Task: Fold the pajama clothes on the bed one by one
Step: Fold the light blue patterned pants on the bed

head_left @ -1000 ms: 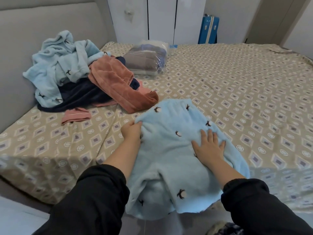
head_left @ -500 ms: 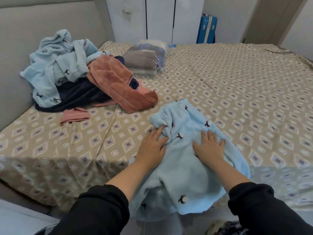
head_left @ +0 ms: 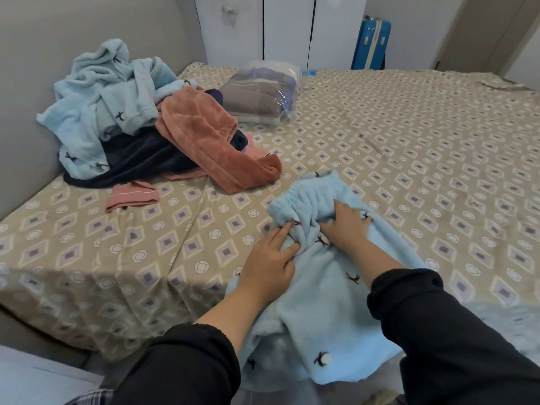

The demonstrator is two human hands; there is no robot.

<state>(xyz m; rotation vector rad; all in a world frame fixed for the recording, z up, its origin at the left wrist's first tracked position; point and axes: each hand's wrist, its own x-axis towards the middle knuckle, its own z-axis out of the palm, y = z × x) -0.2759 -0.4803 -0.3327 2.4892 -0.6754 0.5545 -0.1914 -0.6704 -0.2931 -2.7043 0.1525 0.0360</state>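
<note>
Light blue fleece pajama pants [head_left: 330, 299] with small dark motifs lie at the bed's near edge, elastic waistband bunched at the far end and the legs hanging over the edge. My left hand [head_left: 270, 264] rests flat on the pants' left side, fingers straight and pointing at the waistband. My right hand [head_left: 346, 225] presses on the gathered fabric just below the waistband, fingers spread. An unfolded heap sits at the far left by the headboard: a light blue top [head_left: 108, 106], a rust-pink garment [head_left: 210, 141], a navy piece [head_left: 137, 165] and a small pink piece [head_left: 131, 195].
The bed [head_left: 409, 159] has a tan sheet with diamond and circle print. A clear plastic bag of folded clothes [head_left: 260, 96] lies at the far middle. White wardrobe doors [head_left: 286, 27] and a blue suitcase [head_left: 371, 43] stand beyond the bed.
My left hand let go of the pants' left edge and slid rightward onto the fabric. My right hand moved up to the waistband, which is now bunched narrower.
</note>
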